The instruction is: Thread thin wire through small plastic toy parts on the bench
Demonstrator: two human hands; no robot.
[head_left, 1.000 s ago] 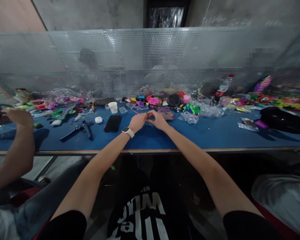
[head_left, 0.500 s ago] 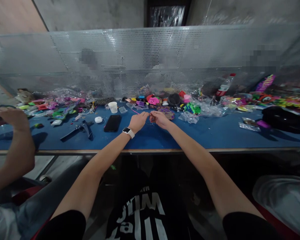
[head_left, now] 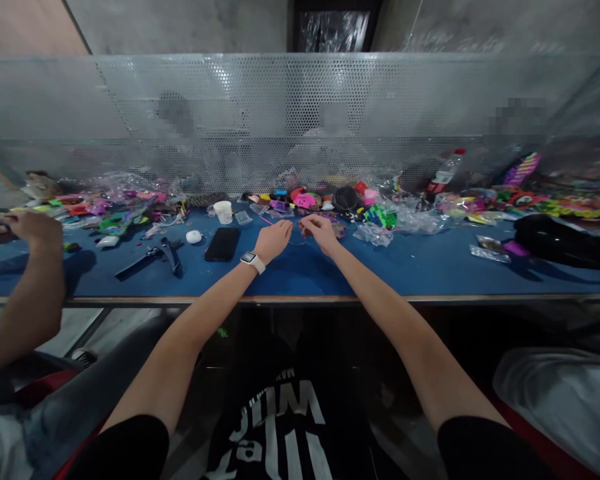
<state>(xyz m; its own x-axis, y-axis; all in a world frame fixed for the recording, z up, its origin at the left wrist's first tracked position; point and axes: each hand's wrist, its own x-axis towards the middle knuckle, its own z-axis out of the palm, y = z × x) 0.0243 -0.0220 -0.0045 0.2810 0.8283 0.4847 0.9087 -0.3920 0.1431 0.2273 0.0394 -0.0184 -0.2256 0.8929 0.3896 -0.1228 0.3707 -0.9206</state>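
Left hand (head_left: 274,238) and right hand (head_left: 321,231) pinching thin wire loop (head_left: 296,241) between them, slack sagging toward table (head_left: 420,267); hands near, apart.

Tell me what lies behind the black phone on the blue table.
Behind the black phone stands a white cup with a small clear bag beside it, then clutter along the perforated screen. What the cup holds cannot be seen.

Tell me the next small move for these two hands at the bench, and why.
Probably bring the right hand back toward the left hand so the pinch tightens. Both hover over the blue table with fingertips pinched, a small gap between them; whatever thin piece spans it is too small to make out.
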